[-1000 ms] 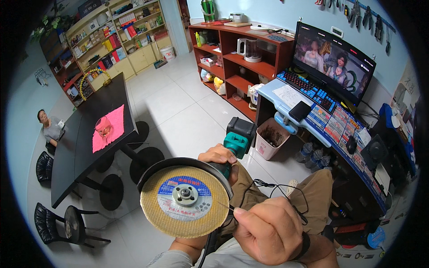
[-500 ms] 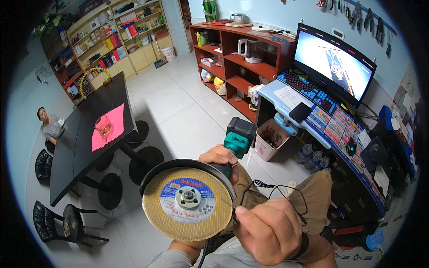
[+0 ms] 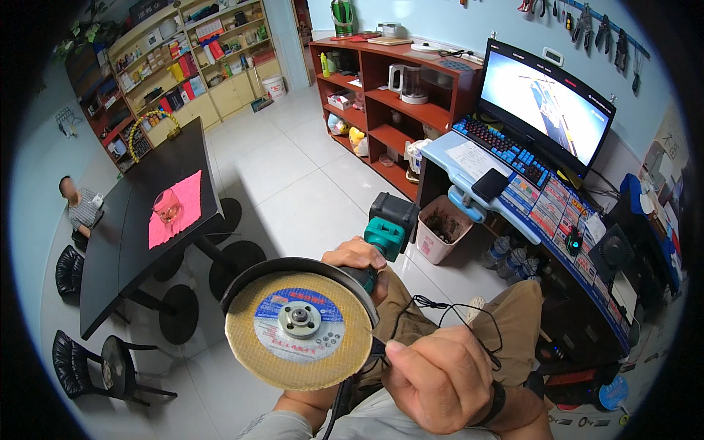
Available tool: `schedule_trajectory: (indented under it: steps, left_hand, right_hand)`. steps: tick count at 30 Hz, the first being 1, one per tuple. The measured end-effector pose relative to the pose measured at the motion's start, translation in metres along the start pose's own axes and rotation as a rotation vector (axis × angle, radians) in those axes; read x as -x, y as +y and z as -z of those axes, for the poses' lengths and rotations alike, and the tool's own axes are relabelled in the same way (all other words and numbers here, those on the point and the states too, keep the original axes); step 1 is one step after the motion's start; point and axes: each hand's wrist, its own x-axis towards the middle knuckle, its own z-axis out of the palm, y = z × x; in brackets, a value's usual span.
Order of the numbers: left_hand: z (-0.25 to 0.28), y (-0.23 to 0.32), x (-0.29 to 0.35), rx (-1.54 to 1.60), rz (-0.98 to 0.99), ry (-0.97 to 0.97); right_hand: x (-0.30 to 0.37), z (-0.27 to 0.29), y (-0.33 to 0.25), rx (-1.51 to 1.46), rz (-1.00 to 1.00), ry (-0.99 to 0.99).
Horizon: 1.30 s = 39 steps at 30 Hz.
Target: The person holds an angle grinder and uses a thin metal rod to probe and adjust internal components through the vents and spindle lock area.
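Observation:
My left hand is closed around the body of a teal and black cordless angle grinder, held over my lap. Its black guard curves over the far side of a yellow cutting disc, which carries a blue and white label and a metal flange nut at its centre. Close to the disc's right edge, my right hand pinches a thin, needle-like sliver between thumb and forefinger. Whether the sliver touches the disc, I cannot tell. A thin black cable lies across my trousers.
To the right stands a desk with a monitor, a keyboard and a phone. A pink bin sits beside it. On the left, a person sits at a black table bearing a glass on a pink cloth.
My left hand has shifted the grinder slightly left and up, so the disc sits a little farther from my right hand. My right hand stays nearly still, pinching the sliver.

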Motion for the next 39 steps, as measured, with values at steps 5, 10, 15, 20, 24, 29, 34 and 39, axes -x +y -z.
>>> schedule_trajectory:
  steps: [5, 10, 15, 20, 24, 29, 34, 39]
  left_hand:
    - [0.0, 0.003, -0.002, 0.006, 0.021, -0.013]
    - [-0.002, 0.003, 0.0, -0.03, 0.006, -0.005]
    - [-0.003, 0.006, -0.002, -0.035, 0.017, -0.009]
    - [-0.005, 0.012, -0.002, 0.052, 0.099, -0.026]
    - [0.001, 0.005, 0.005, 0.191, 0.135, -0.052]
    - [-0.005, -0.002, 0.007, 0.235, 0.055, 0.007]
    - [-0.008, 0.006, 0.002, 0.285, 0.111, -0.009]
    - [-0.002, 0.002, 0.007, 0.026, 0.044, 0.029]
  right_hand:
    - [-0.005, 0.018, 0.003, -0.083, -0.171, -0.002]
    - [-0.011, 0.015, 0.004, -0.609, -0.458, -0.102]
    - [-0.007, 0.013, 0.008, -0.756, -0.516, -0.128]
    - [-0.006, 0.015, 0.01, -0.79, -0.537, -0.133]
    - [-0.008, 0.017, 0.01, -0.845, -0.636, -0.189]
    - [-0.006, 0.015, 0.018, -0.796, -0.378, -0.192]
    - [-0.001, 0.015, 0.013, -0.921, -0.395, -0.131]
    - [-0.002, 0.017, 0.019, -0.956, -0.369, -0.155]
